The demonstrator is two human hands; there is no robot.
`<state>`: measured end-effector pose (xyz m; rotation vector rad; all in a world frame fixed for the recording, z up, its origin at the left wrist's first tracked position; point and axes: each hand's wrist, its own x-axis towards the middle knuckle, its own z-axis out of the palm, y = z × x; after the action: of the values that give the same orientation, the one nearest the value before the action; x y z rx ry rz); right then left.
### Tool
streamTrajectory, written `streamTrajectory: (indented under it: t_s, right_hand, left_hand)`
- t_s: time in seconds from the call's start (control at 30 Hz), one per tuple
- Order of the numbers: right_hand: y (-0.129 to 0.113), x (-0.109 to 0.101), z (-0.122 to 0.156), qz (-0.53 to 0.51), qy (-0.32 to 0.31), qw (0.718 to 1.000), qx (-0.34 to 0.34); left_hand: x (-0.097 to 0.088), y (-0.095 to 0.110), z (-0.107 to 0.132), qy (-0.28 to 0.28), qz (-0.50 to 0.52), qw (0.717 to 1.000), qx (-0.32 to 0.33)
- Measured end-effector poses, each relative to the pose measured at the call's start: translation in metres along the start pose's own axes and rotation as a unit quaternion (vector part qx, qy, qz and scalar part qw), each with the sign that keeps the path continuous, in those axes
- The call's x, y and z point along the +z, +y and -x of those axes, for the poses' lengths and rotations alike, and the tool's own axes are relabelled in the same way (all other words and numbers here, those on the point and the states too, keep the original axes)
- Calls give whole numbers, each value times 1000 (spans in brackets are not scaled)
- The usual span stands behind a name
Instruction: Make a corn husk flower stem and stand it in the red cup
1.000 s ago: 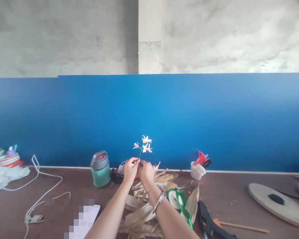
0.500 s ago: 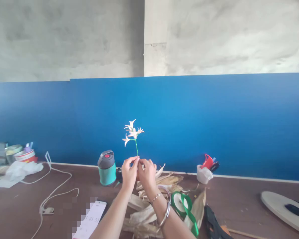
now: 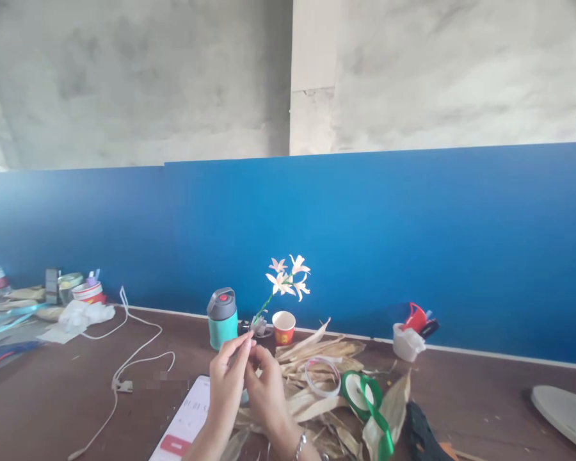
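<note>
Spray of cream, star-petalled flowers on a green stem [image 3: 279,283]: I see it tilted, before the far edge of the desk [image 3: 475,390], pinched by left hand [image 3: 226,378]; right hand [image 3: 267,387] curls beside, grasp I cannot tell.

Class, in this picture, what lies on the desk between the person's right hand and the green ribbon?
In the head view, a clear ring lies on dry husks between the right hand and the green ribbon.

From our left hand [image 3: 228,378], we have open brown tabletop [image 3: 192,342] towards ten o'clock, short of the looping white cable [image 3: 161,331]. A turquoise, grey-lidded cylindrical flask [image 3: 223,323] blocks twelve, a red-and-white paper cup [image 3: 284,333] one, dry tan husks [image 3: 317,350] two.
</note>
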<state>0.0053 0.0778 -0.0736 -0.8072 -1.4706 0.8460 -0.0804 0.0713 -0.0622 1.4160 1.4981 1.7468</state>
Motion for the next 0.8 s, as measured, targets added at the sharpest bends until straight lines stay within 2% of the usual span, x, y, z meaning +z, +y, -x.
streamTrajectory:
  t_s: [0.13,0.33,0.6,0.8]
  right_hand:
    - [1,0,12,46,33,998,-9]
    - [12,-5,22,103,36,994,-3]
    - [24,-8,30,46,53,997,-10]
    - [30,-8,33,68,88,994,-13]
  left_hand:
    - [-6,-5,9,10,-9,1000,-13]
    - [-3,0,17,18,31,998,-51]
    - [7,-14,30,-23,37,995,-88]
    - [3,-7,21,7,51,996,-70]
